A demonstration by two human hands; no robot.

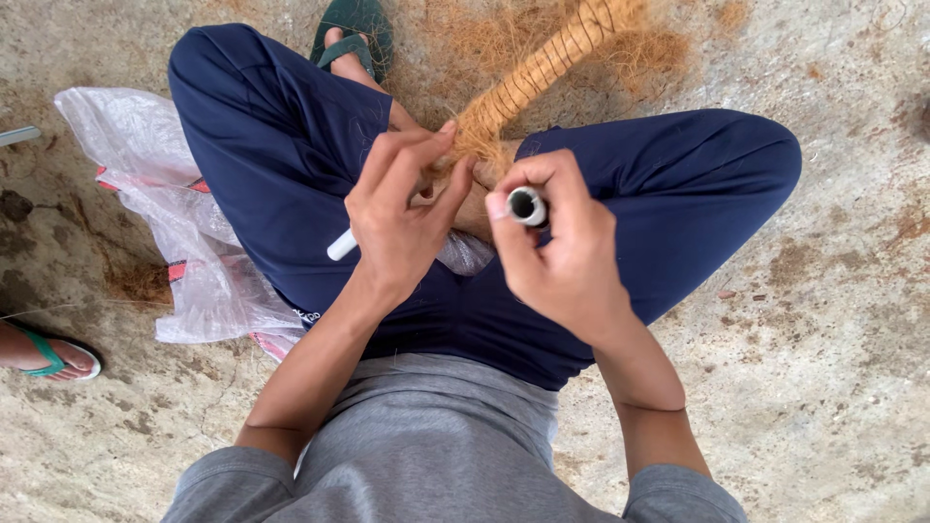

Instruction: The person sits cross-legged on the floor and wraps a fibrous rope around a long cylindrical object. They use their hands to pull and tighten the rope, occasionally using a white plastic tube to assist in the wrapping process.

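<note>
I sit cross-legged on a concrete floor in dark blue trousers. My left hand (402,208) pinches the loose end of a brown coir fibre roll (542,68) that is bound with thin thread and runs up and away from my lap. A white stick-like end (341,244) pokes out below that hand; what it belongs to is hidden. My right hand (562,247) is closed around a short grey-white tube (526,205), whose open end faces the camera, right beside the fibre end.
A crumpled clear plastic sack (165,203) with red stripes lies on the floor to my left. Loose coir fibre (484,39) is scattered ahead. My green flip-flop (354,29) shows at the top. Another person's foot in a teal sandal (48,353) is at the left edge.
</note>
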